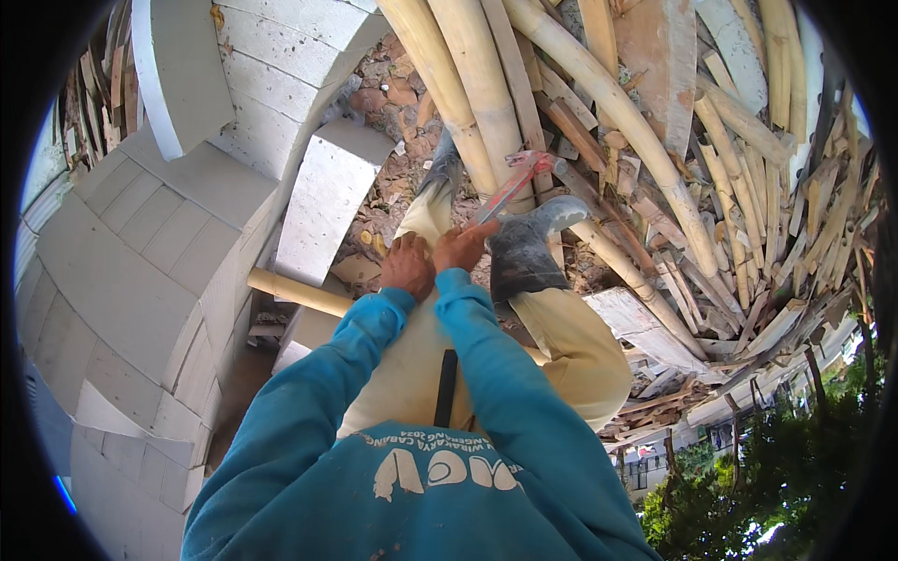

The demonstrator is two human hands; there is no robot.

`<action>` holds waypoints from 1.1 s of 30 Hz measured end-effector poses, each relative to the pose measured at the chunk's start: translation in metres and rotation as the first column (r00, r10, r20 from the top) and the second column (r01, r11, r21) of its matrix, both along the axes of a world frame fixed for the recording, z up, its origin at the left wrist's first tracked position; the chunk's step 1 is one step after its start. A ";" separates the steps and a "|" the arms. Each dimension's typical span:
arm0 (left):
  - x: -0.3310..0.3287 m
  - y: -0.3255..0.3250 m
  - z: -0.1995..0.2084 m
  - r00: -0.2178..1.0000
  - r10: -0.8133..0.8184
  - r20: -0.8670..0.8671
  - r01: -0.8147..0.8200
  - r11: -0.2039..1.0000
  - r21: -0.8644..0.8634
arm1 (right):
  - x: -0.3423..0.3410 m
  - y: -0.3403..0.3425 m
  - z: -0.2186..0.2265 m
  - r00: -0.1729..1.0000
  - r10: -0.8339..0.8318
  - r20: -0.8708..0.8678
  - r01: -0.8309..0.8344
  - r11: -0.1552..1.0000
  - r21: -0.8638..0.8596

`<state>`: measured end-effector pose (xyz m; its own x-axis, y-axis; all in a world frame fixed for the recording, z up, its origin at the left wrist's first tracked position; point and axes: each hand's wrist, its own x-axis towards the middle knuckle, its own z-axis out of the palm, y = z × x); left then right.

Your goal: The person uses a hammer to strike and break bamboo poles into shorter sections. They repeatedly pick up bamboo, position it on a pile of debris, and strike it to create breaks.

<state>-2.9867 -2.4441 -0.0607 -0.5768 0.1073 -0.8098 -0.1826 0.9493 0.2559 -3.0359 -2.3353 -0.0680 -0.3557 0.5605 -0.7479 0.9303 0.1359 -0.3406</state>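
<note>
My right hand [462, 247] is closed round the lower end of a hand tool with a narrow silver shaft and a red far end [510, 190]. The tool points up and to the right, toward the bamboo poles; its exact kind is hard to make out. Close beside it, my left hand [409, 266] lies on my pale trouser leg [428, 211], fingers bent over the cloth. A dark, dusty rubber boot [526, 254] covers my right foot, just right of the tool.
Thick bamboo poles [458, 84] lean ahead of me over broken rubble [398, 93]. Pale blocks [332, 182] are stacked on the left. A bamboo piece [297, 293] sticks out beside my left arm. Piled scrap timber [748, 206] fills the right side.
</note>
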 end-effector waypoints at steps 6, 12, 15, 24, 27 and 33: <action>-0.050 0.026 0.029 0.999 -0.036 0.024 0.038 0.998 -0.050 | 0.008 0.128 0.019 0.799 0.589 0.122 -0.578 0.808 -0.119; -0.071 0.029 0.029 0.996 0.056 0.067 -0.050 0.995 -0.085 | -0.070 0.229 0.042 0.936 0.148 0.319 0.111 0.737 -0.667; -0.080 0.032 0.028 0.995 0.075 0.059 -0.069 0.993 -0.100 | -0.060 0.190 0.050 0.917 -0.122 0.381 0.330 0.767 -0.550; -0.080 0.045 0.025 0.995 0.032 0.096 -0.020 0.993 -0.120 | -0.043 0.130 0.036 -0.031 -0.667 0.745 0.444 -0.677 -0.588; -0.084 0.044 0.024 0.995 0.032 0.096 -0.021 0.993 -0.117 | -0.033 0.166 0.043 0.383 -0.598 0.704 0.724 -0.278 -0.631; -0.094 0.042 0.023 0.984 0.030 0.176 -0.014 0.995 -0.095 | -0.019 0.160 0.041 0.817 -0.383 0.431 0.577 0.541 -0.612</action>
